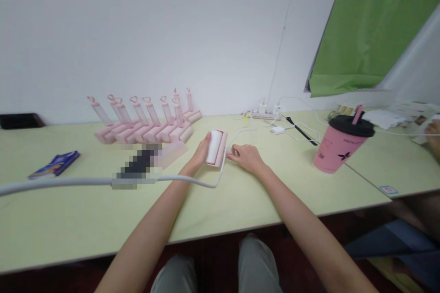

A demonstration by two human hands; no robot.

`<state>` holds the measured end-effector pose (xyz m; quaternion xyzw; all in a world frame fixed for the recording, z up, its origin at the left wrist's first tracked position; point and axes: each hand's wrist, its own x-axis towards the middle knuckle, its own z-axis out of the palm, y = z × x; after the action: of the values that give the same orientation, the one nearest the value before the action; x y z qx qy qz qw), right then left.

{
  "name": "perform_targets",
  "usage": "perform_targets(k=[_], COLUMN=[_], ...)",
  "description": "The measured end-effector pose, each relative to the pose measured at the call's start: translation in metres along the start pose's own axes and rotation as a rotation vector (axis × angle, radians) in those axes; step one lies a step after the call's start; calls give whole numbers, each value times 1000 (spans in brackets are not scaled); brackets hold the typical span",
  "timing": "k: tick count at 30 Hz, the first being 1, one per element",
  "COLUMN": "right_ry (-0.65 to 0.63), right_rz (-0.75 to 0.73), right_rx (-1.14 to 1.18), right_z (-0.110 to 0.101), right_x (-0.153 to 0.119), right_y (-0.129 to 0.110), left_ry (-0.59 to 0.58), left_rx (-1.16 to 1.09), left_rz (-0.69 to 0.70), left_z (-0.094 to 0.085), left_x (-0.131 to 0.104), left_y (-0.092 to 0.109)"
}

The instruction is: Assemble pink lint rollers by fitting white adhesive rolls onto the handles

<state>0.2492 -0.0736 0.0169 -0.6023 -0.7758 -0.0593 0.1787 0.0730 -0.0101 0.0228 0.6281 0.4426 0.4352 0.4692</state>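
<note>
My left hand (pixel 201 152) is closed on the left side of a lint roller (pixel 213 147), a white roll in a pink case, held just above the table. To its right, my right hand (pixel 244 156) has its fingers curled at the roller's short handle, which they partly hide. A white cable (pixel 222 171) passes in front of the roller. Several similar pink rollers (pixel 151 132) with upright clear handles and heart-shaped loops stand in a row at the back left.
A pink cup (pixel 338 146) with a black lid stands at the right. Behind are a power strip (pixel 266 115), a white charger (pixel 277 130) and a black strap (pixel 300 131). A blue packet (pixel 55 165) lies left. Another person's hand (pixel 433 135) shows at the far right.
</note>
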Motion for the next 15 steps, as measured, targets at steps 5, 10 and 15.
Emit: perform_targets(k=[5,10,15], right_ry=[53,97,85], right_rz=[32,99,98], right_rx=[112,184,170], right_z=[6,10,14], right_x=[0,2,4], right_y=[0,6,9], left_ry=[357,276,102], left_rx=[488,1258,1457], left_rz=[202,34,-123], left_z=[-40,-91,-118], left_x=[-5,-16,-18], left_y=[9,16,13])
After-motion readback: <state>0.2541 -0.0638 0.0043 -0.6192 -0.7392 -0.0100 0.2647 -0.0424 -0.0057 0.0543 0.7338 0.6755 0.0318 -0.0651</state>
